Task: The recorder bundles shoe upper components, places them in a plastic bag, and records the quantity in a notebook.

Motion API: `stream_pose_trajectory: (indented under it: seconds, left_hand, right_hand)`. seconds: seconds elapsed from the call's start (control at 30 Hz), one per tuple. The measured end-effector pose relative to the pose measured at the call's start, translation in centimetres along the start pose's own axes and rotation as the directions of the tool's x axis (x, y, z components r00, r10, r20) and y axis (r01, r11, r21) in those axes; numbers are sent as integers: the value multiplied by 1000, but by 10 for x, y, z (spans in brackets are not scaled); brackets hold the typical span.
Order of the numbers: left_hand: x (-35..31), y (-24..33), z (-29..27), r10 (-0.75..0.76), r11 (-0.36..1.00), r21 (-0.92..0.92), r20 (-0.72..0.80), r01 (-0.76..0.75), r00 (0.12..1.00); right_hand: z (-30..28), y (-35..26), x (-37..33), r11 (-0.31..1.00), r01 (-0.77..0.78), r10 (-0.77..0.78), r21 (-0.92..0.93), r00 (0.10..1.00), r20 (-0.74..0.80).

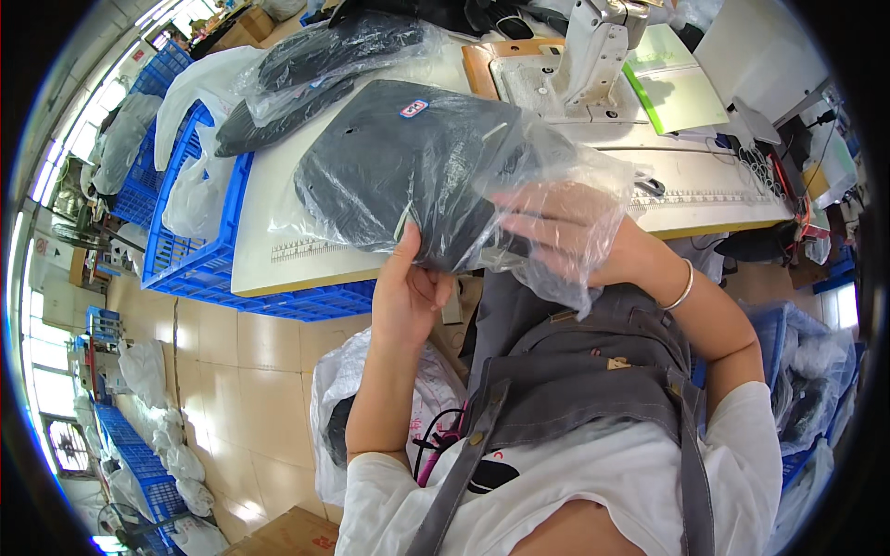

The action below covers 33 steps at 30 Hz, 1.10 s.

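Observation:
A clear plastic bag (565,167) with dark grey, flat, curved pieces (389,148) inside lies over the front of the white worktable. A small sticker (414,108) with a red-and-blue border shows on the pieces. My left hand (413,283) grips the bag's near edge, thumb on top and fingers curled beneath. On the right, my right hand (575,227) shows through the film at the bag's loose end. Its fingers are stretched out and apart, pointing left toward the dark pieces. Whether it touches them is hard to tell.
A sewing machine (593,65) stands at the back of the table (686,167). More bagged dark pieces (324,56) lie at the far left beside a blue crate (232,213). A green-edged folder (677,88) rests at the back right. A white sack (338,389) stands below the table.

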<state>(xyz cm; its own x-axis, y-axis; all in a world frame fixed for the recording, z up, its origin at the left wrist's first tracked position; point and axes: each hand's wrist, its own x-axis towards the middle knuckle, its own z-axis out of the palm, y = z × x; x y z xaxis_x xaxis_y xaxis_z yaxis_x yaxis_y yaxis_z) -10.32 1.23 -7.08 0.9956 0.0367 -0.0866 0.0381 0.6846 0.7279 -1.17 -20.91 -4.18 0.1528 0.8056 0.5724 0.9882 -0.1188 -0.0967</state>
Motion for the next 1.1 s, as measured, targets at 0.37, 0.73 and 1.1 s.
stream_pose_trajectory:
  seconds: [0.37,0.73,1.1]
  left_hand:
    - [-2,22,-1,-87,964,247,-53,98,995]
    - [54,106,-112,685,152,987,-66,-53,726]
    - [62,123,-61,570,-12,1000,3,4,822]
  right_hand:
    - [37,-12,43,978,-89,93,-188,996,12]
    - [-20,-12,26,995,-98,98,-25,995,-18]
    - [-3,-31,10,928,-188,271,-321,933,238]
